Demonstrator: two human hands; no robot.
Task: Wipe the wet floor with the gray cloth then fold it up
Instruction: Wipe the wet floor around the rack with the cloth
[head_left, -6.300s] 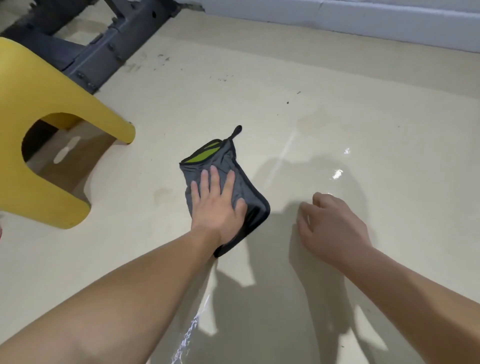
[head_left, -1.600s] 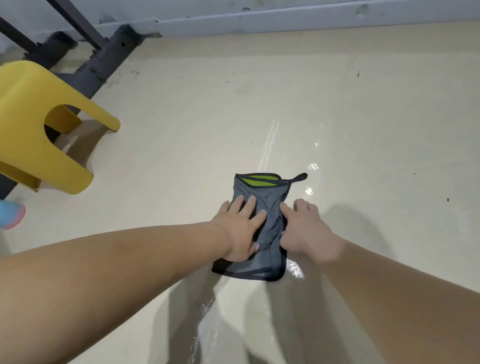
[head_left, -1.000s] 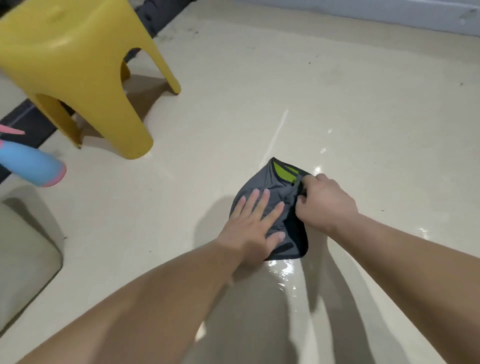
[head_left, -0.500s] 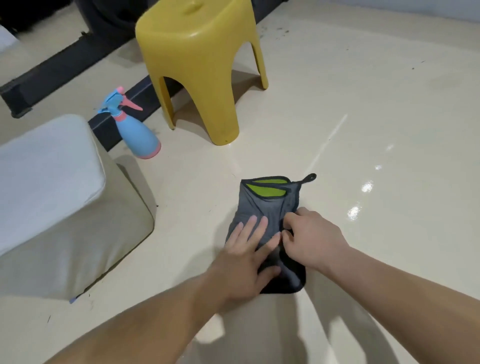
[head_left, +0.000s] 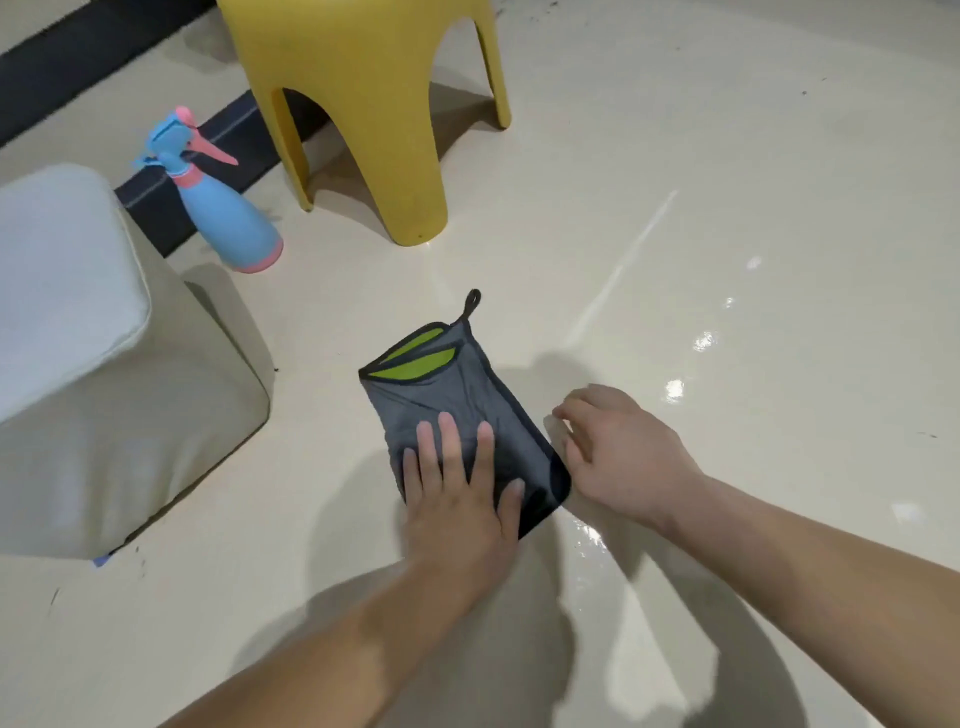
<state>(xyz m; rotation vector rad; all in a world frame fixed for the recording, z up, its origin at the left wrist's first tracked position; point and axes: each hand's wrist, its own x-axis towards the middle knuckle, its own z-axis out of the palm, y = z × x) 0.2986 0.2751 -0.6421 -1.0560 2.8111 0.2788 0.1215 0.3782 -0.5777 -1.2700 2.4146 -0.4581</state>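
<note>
Gray cloth (head_left: 457, 410): folded into a compact oblong on the cream floor (head_left: 753, 130) at the centre of view. Its lime-green lining (head_left: 415, 358) peeks out at the far end, beside a small hanging loop (head_left: 472, 301).
Left hand (head_left: 457, 499): flat on the near half of the cloth, fingers straight and spread, pressing down and gripping nothing.
Right hand (head_left: 618, 457): just beside the cloth's right edge, fingers loosely bent and holding nothing. Whether the fingertips touch the floor cannot be told.
Wet patches (head_left: 675, 387): glossy spots shine to the right of the cloth, and a wet smear (head_left: 589, 535) lies close to its near corner.
Task progress: the fold looks made and is apparently being smoothed flat. The shine on the floor suggests the wiping is not wholly finished, or that a thin film is left to dry.
What is left: by this reading, at most one more fold or a tidying of the edges, plus those damp spots.
Container: a blue spray bottle (head_left: 218, 202) with pink base and trigger stands well to the left of the cloth, near a yellow plastic stool (head_left: 363, 104). Its body is opaque, so its contents cannot be seen.
Also in view: a pale cushion (head_left: 67, 291) at the left edge, well apart from the cloth.
</note>
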